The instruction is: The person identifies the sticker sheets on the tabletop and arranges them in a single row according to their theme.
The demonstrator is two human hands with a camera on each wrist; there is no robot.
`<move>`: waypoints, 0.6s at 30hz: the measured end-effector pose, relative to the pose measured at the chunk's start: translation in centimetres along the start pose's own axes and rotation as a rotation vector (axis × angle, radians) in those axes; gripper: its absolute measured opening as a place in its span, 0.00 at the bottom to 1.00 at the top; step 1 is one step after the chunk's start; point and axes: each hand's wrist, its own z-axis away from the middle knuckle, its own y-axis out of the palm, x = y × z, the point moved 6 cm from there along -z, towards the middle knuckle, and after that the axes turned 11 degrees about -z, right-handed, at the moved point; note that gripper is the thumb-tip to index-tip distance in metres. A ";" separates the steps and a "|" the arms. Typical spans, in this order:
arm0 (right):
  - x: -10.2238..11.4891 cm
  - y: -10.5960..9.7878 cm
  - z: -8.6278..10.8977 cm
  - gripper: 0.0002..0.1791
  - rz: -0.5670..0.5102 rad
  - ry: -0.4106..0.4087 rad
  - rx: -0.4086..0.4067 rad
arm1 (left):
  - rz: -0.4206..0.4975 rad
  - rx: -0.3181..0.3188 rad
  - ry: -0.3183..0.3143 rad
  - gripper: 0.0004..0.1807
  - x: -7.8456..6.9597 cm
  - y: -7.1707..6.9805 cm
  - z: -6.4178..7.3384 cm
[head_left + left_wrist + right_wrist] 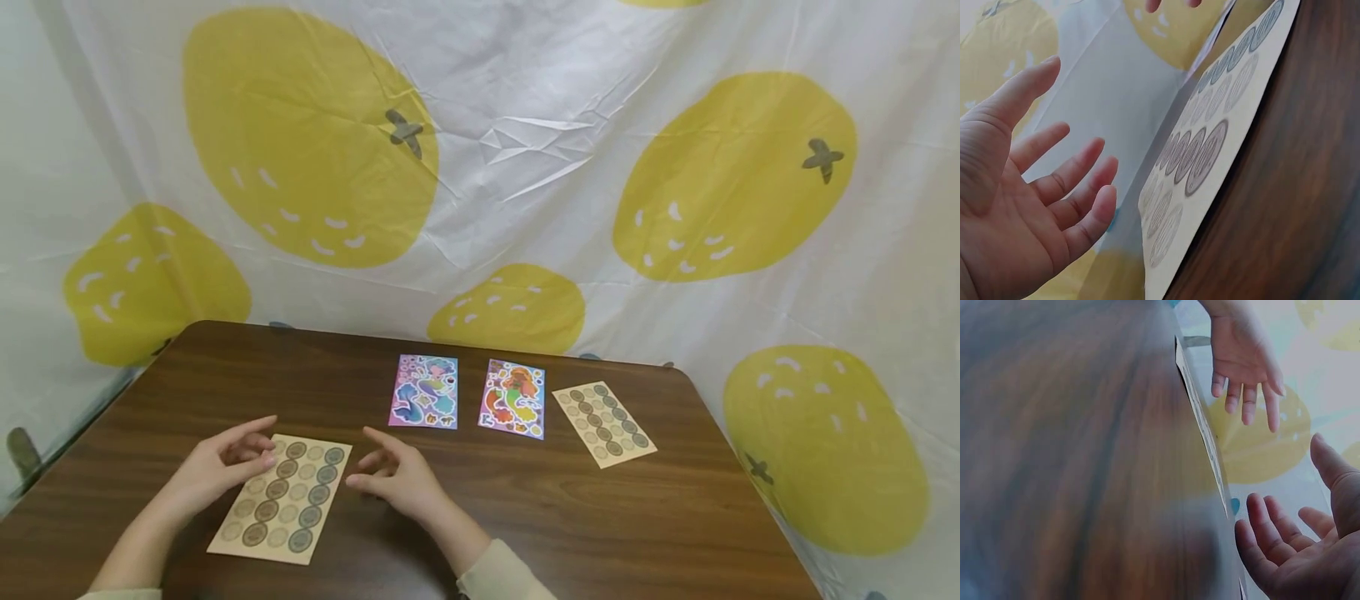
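Coin sheet [282, 500] lying on table [540, 508], between left hand [217, 471] and right hand [401, 479], both relaxed, gripping nothing.
Cream paper rectangle, four columns of round prints, brown, grey and pale; one other sheet [604, 425], same print, far right; two colourful mermaid sheets [423, 393] between; table dark wood-grain; wrinkled white cloth [517, 108] behind.

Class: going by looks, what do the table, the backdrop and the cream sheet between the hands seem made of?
Table: perhaps wood or wood-look laminate, low sheen; dark streaked grain.
Backdrop: thin cloth or plastic, slightly glossy; creases catch light.
Cream sheet: probably paper or thin card, seemingly matte; thin edge, no glare.
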 end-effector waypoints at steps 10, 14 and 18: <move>0.6 -1.4 0.3 0.37 0.041 -0.073 -0.015 | -0.023 0.000 0.060 0.35 -1.3 1.0 -0.4; 1.2 -1.8 0.8 0.37 0.060 -0.094 -0.023 | 0.007 -0.003 0.073 0.36 -1.7 1.4 -0.4; 2.9 -2.2 1.7 0.36 0.063 -0.113 -0.024 | 0.032 -0.004 0.073 0.37 -2.1 1.7 -0.5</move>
